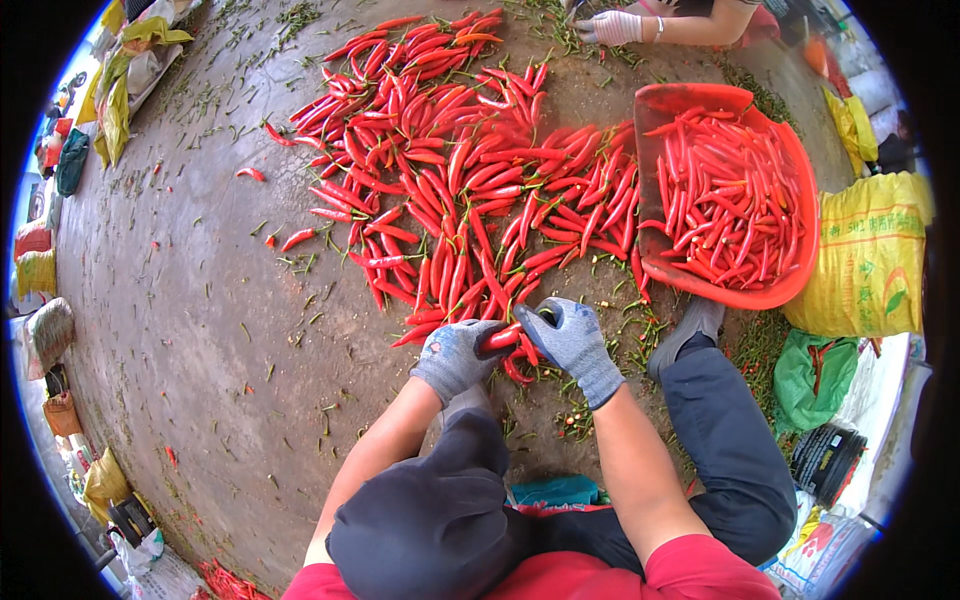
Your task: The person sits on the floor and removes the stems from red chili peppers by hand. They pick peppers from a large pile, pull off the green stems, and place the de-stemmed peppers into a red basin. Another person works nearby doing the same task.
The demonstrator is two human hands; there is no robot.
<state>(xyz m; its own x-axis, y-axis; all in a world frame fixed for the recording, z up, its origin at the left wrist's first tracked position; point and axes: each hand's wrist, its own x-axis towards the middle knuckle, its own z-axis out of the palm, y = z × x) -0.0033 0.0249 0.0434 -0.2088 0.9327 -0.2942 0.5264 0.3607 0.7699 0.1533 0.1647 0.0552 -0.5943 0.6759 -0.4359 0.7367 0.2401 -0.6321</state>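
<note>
My left hand (pixel 456 358), in a grey work glove with a dark palm, is closed around a few red chili peppers (pixel 501 337). More peppers hang below its fingertips. Close beside it, my right hand (pixel 574 343) wears a matching glove. Its thumb reaches to the end of the held pepper, and its fingers are curled. A greenish bit shows among them, but whether they grip it is unclear. Just beyond both hands spreads a large heap of red chilies with green stems (pixel 450 180) on the concrete floor (pixel 187 300).
Right of the heap lies a red plastic scoop-shaped basket (pixel 806 225) holding stemless-looking chilies (pixel 731 195). A yellow woven sack (pixel 870 255) and green bag (pixel 817 379) stand at the right. Loose green stems (pixel 577 420) litter the floor. Another person's gloved hand (pixel 611 28) is at the top.
</note>
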